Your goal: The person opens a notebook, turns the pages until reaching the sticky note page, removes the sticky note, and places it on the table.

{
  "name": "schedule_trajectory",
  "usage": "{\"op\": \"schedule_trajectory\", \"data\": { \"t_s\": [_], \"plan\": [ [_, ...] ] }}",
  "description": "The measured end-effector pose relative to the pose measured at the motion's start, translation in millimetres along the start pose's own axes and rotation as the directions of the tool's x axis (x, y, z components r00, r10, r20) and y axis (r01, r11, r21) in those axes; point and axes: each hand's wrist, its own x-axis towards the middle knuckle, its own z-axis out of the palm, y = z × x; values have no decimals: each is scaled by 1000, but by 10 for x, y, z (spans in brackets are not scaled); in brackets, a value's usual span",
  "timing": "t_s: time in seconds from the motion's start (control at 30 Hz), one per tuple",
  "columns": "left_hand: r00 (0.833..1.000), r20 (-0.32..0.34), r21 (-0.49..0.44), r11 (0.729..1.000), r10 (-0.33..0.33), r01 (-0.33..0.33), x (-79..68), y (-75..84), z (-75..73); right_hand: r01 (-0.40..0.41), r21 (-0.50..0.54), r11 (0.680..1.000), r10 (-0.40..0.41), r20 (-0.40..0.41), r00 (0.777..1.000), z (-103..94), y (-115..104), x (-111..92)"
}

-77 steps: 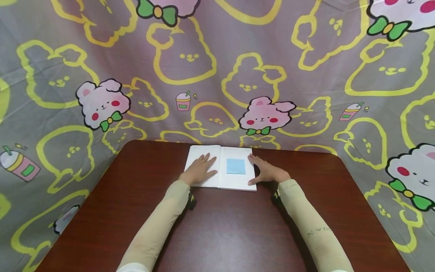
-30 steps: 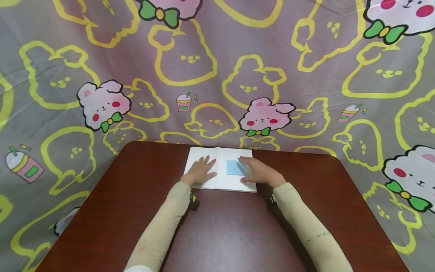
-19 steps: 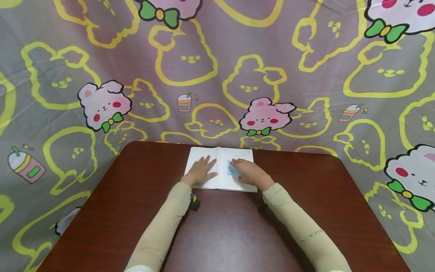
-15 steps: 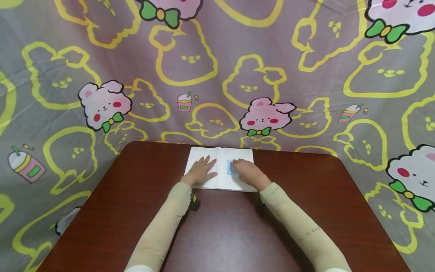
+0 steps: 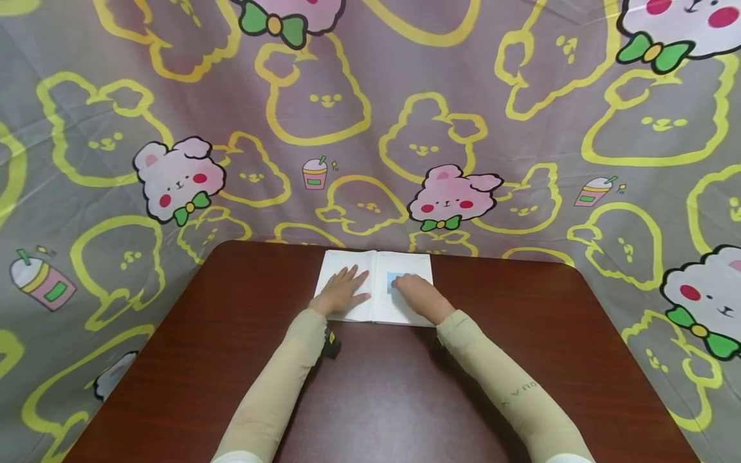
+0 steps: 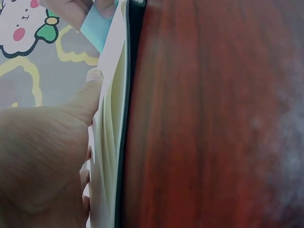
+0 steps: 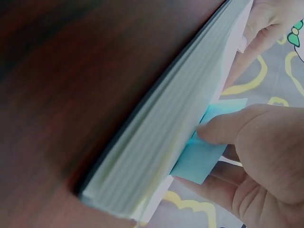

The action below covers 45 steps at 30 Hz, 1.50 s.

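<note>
A notebook [image 5: 408,260] lies open on the table, with white pages and a dark cover. My left hand [image 5: 339,292] rests on the left page, its fingers spread. On the right page is a light blue sticky note [image 5: 391,283], partly covered by my right hand [image 5: 424,297]. The right wrist view shows the thumb on one side of the sticky note [image 7: 197,164] and fingers behind it, pinching it. There the note stands up at an angle from the page. In the left wrist view the sticky note [image 6: 95,29] is tilted up too, between the right fingers.
The dark reddish-brown table [image 5: 370,386] stretches in front of the notebook and to both sides. Behind its far edge hangs a grey curtain [image 5: 370,148] printed with cartoon animals. A dark wrist device [image 5: 331,344] sits under the left sleeve cuff.
My right hand has moved left from the notebook's right edge onto the sticky note, and its fingers have closed on it. The left hand has stayed on the left page.
</note>
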Motion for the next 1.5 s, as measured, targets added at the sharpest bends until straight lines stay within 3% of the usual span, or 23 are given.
{"op": "schedule_trajectory", "data": {
  "t_s": [0.5,0.83,1.03,1.2,1.37,1.5],
  "plan": [
    [1000,-4,-20,1000,-16,16,49,-32,36,-134,177,975,142,-31,989,-34,65,76],
    [1000,15,-36,999,-19,20,49,-5,24,-191,353,916,237,-93,967,-43,159,48],
    [1000,-6,-41,999,-8,8,47,-15,46,-181,458,870,285,-169,943,-91,263,24],
    [999,22,-30,999,-26,27,46,5,28,-220,517,828,354,-176,918,-145,341,-2],
    [1000,9,-25,1000,-13,14,30,14,10,-226,536,814,398,-230,888,-194,429,-43],
    [1000,1,-47,999,-11,11,23,11,18,-228,544,808,413,-246,877,-232,527,-92]
  ]
}}
